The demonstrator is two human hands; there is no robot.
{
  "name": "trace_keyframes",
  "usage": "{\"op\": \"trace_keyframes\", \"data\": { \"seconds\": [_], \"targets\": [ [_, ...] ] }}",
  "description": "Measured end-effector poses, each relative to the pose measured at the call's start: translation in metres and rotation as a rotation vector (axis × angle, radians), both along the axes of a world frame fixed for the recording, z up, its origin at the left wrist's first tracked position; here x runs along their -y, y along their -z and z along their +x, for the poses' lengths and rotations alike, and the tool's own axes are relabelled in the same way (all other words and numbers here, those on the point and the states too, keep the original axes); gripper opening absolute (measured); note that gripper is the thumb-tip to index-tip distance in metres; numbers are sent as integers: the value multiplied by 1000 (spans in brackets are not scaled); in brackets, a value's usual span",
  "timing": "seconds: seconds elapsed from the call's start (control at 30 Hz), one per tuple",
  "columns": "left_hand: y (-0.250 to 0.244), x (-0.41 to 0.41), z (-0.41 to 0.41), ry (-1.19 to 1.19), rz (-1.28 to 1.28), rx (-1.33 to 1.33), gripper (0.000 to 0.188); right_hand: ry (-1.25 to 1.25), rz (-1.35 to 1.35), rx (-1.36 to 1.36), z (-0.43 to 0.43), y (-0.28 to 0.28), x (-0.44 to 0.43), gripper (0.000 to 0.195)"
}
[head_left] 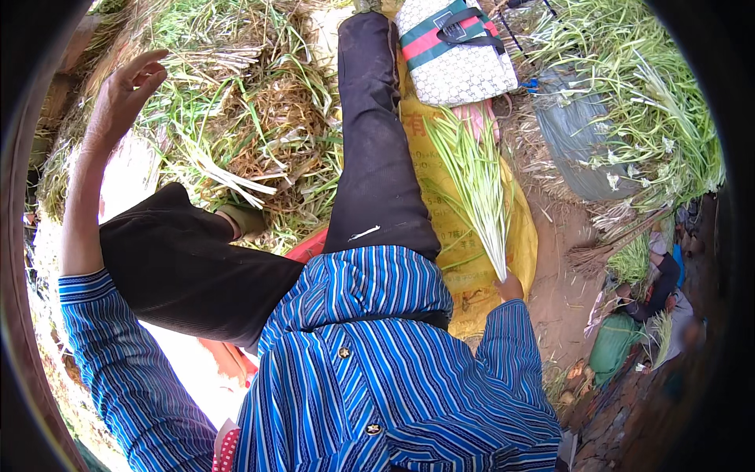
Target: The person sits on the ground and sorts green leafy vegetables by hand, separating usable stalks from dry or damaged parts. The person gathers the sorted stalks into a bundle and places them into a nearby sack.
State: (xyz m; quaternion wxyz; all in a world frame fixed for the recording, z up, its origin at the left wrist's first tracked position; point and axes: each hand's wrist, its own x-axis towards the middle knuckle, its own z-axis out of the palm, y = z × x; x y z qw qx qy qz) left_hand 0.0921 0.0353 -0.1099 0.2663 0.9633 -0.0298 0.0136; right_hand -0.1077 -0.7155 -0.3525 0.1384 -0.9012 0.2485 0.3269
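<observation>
My right hand (509, 287), beside my right hip, is closed around the white ends of a bunch of long green chive-like stalks (481, 189). The leafy tops fan away from me over a yellow woven plastic sack (522, 236) that bears printing. Raised at the far left, my left hand (127, 88) has its fingers loosely bent and the thumb apart, with nothing seen in it. Beyond it lies a heap of loose green and dried brown stalks (271, 106). Several white-ended stalks (236, 180) rest on that heap.
A patterned bag (460, 71) with black handles stands at the sack's far end. To the right, flowering stalks (660, 118) are piled by a grey plastic sheet (581, 135). A twig broom (596, 253) lies nearer. Another person (678, 312) sits at the far right beside a green sack (613, 345).
</observation>
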Motion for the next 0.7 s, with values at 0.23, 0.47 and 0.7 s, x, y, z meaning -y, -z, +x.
{"op": "trace_keyframes", "data": {
  "seconds": [0.23,0.47,0.7],
  "targets": [
    [11,-11,-5,7,47,-82,37,-119,-111,-108,-5,10,-2,50],
    [16,-2,-15,-36,42,-204,38,-238,-26,-146,1,19,61,65],
    [9,-10,-17,-102,-7,-208,37,-482,-61,512,122,-22,-107,15]
  ]
}}
